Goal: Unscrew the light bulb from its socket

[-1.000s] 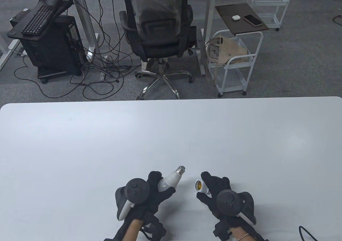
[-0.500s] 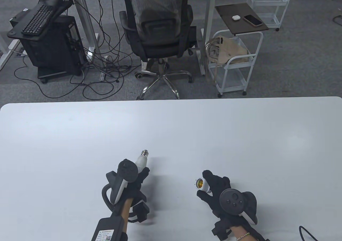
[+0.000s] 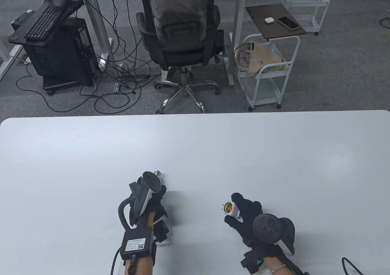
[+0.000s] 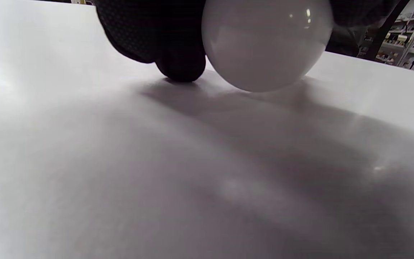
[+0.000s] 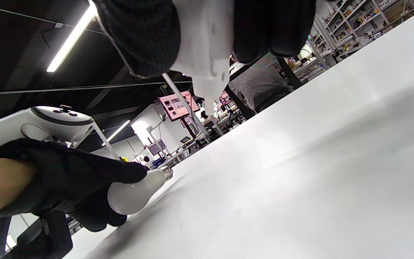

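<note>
My left hand grips the white light bulb low over the white table. In the table view only the bulb's metal screw base shows past the tracker. In the right wrist view the bulb lies nearly flat, close to the tabletop. My right hand holds the white socket, its brass-lined opening facing left toward the bulb. The socket is separate from the bulb, a hand's width to its right.
A black cable end lies at the table's front right corner. Beyond the far table edge stand an office chair and a white cart.
My left hand has carried the bulb left and away from the socket, turned over and lowered it toward the table. My right hand with the socket has barely moved.
</note>
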Action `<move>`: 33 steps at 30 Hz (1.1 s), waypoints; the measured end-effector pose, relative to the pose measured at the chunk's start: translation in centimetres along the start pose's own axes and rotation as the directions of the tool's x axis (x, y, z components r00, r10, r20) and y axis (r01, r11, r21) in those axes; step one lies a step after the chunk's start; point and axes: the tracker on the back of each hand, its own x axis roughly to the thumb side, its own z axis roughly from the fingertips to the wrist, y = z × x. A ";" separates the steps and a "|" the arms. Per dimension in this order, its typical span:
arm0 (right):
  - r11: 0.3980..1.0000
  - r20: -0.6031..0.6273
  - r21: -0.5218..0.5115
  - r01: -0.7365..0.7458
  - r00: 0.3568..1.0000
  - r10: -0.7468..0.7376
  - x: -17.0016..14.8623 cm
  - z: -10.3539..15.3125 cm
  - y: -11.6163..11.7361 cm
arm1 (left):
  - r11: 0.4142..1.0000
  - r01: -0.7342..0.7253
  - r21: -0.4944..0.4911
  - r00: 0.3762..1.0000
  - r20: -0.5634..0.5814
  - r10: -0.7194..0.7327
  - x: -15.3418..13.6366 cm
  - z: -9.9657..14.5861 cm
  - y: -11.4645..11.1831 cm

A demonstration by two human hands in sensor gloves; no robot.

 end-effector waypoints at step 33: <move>1.000 0.001 0.013 -0.006 1.000 0.006 0.0 0.0 0.2 | 1.000 -0.015 -0.003 0.999 -0.036 0.015 -0.5 0.1 0.5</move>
